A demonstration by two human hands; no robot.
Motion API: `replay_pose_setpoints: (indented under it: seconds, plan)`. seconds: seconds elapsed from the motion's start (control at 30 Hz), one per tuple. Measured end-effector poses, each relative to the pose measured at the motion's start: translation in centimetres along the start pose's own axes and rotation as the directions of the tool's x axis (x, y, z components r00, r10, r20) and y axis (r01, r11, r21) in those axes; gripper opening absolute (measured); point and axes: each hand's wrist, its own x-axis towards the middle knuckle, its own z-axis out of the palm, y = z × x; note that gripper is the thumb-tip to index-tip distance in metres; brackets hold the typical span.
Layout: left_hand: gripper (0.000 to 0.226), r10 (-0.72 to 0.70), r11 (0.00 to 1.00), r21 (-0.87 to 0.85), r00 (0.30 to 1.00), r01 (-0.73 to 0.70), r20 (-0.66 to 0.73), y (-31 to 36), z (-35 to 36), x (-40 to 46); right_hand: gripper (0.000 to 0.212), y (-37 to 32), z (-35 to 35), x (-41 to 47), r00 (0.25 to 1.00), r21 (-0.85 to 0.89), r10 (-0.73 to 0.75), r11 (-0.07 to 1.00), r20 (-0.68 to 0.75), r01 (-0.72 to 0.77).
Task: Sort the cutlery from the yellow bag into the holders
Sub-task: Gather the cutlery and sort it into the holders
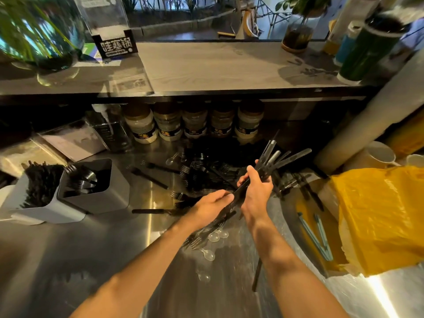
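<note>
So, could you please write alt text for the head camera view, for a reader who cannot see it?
Both hands grip one bundle of black knives, the right hand above the left hand, over a steel counter strewn with black forks. Two grey holders stand at left and a yellow bag lies at right.

Black cutlery (257, 180) is being shown in a bundle, its fanned ends glinting grey. More black forks (197, 173) are being reflected on the silver steel counter (68, 260). Clear spoons (214, 236) are being seen beside them. Pale grey holders (91, 198) are being displayed, and a bright yellow bag (376, 216).
</note>
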Motion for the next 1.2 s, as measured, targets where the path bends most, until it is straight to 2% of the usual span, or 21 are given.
replay_pose_setpoints:
  seconds: [0.07,0.13,0.2,0.23,0.3,0.37,0.47,0.57,0.6,0.73,0.83,0.9,0.97,1.07,1.2]
  plan:
    - [0.032,-0.008,0.997,-0.078,0.991,-0.003,-0.134,0.1,1.1,-0.4,0.025,0.0,0.0,-0.3,1.0,0.037,0.016,0.999,-0.003,-0.016]
    - [0.03,-0.076,0.994,-0.095,0.945,0.048,-0.319,0.5,2.4,-0.7,0.022,0.2,0.0,-0.9,0.997,0.112,0.071,0.991,0.011,-0.072]
    - [0.047,-0.148,0.987,-0.124,0.871,0.102,-0.468,0.3,3.3,-0.8,0.021,0.3,0.0,-1.6,0.991,0.172,0.124,0.977,0.041,-0.129]
    - [0.056,-0.177,0.981,-0.165,0.842,0.106,-0.51,0.0,3.4,-0.7,0.022,0.3,0.1,-1.8,0.988,0.18,0.142,0.972,0.057,-0.15]
    - [0.056,-0.212,0.971,-0.214,0.808,0.109,-0.55,-0.8,3.5,-0.3,0.025,0.4,0.1,-2.0,0.984,0.17,0.163,0.97,0.078,-0.174]
    - [0.051,-0.218,0.969,-0.223,0.81,0.111,-0.545,-0.4,3.4,-0.4,0.027,0.5,0.1,-2.2,0.979,0.15,0.177,0.97,0.101,-0.191]
    - [0.052,-0.21,0.967,-0.229,0.852,0.109,-0.48,0.7,3.0,-0.3,0.023,0.5,-0.1,-2.1,0.975,0.1,0.184,0.975,0.128,-0.197]
    - [0.057,-0.294,0.908,-0.387,0.904,0.162,-0.311,1.5,1.5,0.4,0.02,0.0,-0.3,-1.7,0.97,-0.035,0.154,0.988,0.189,-0.15]
    - [0.056,-0.283,0.88,-0.452,0.923,0.142,-0.262,1.9,0.8,0.6,0.019,-0.1,-0.4,-1.8,0.961,-0.094,0.161,0.985,0.226,-0.143]
    - [0.049,-0.109,0.758,-0.645,0.958,-0.092,-0.265,5.5,-2.3,1.8,0.012,-0.3,-1.3,-2.4,0.877,-0.306,0.261,0.942,0.404,-0.139]
    - [0.049,0.011,0.698,-0.672,0.942,-0.248,-0.336,8.9,-4.7,2.6,0.018,-0.2,-2.0,-2.6,0.791,-0.408,0.341,0.904,0.508,-0.128]
    - [0.043,0.037,0.725,-0.62,0.916,-0.3,-0.4,10.4,-6.1,3.0,0.021,-0.3,-2.2,-2.6,0.717,-0.464,0.389,0.88,0.578,-0.103]
    - [0.035,0.022,0.772,-0.581,0.923,-0.259,-0.383,11.0,-6.7,3.4,0.02,-0.4,-2.3,-2.8,0.661,-0.501,0.418,0.862,0.623,-0.072]
    - [0.03,0.027,0.796,-0.572,0.955,-0.199,-0.294,10.7,-6.1,3.1,0.017,-0.3,-2.4,-2.6,0.643,-0.522,0.44,0.85,0.627,-0.072]
    - [0.032,0.0,0.788,-0.584,0.948,-0.196,-0.317,8.7,-5.4,3.2,0.009,-0.4,-2.7,-2.3,0.639,-0.593,0.463,0.805,0.614,-0.013]
